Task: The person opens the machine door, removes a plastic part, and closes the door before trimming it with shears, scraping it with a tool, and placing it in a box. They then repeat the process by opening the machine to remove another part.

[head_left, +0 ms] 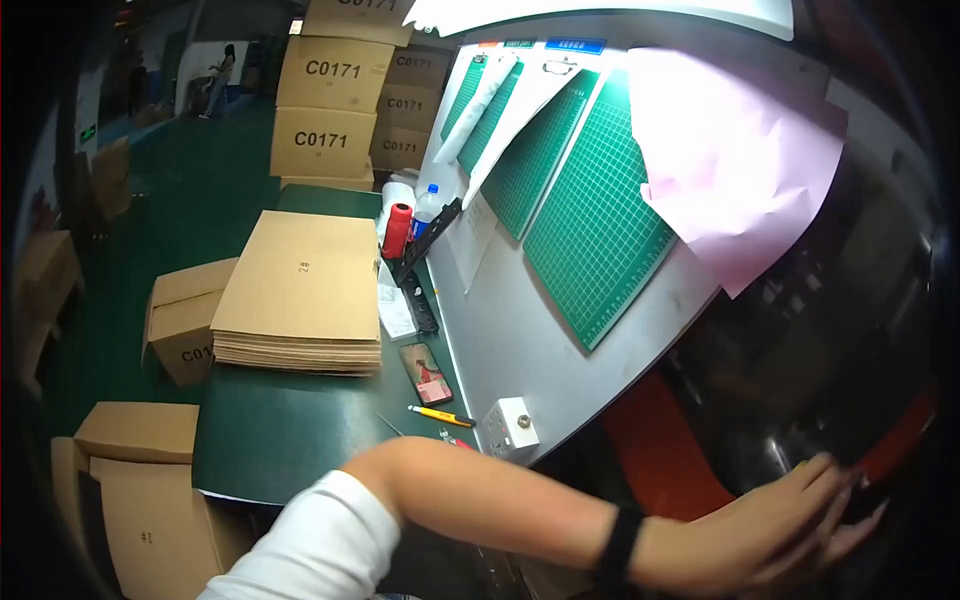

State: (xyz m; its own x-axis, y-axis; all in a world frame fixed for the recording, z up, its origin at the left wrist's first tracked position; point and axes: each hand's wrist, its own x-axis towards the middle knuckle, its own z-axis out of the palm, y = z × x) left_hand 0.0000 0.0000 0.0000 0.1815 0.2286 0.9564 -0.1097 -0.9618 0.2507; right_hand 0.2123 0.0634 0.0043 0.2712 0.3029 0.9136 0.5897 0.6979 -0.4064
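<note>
My left arm, in a white sleeve with a black band at the wrist, reaches across the lower part of the head view to the right. My left hand (745, 535) is in the dim area near the right rim, by a dark shiny surface (790, 400) and a red panel (665, 440). Its fingers point away to the right. They are blurred and partly in shadow, and I cannot make out whether they hold anything. My right hand is not in view.
A stack of flat cardboard sheets (300, 280) lies on the green table (290, 410). Beside it are a phone (427, 373), a yellow cutter knife (441, 415), a white socket box (510, 428) and a red bottle (397, 231). Green mats (600, 200) and pink paper (740, 150) hang on the board. Cartons (325, 140) stand behind.
</note>
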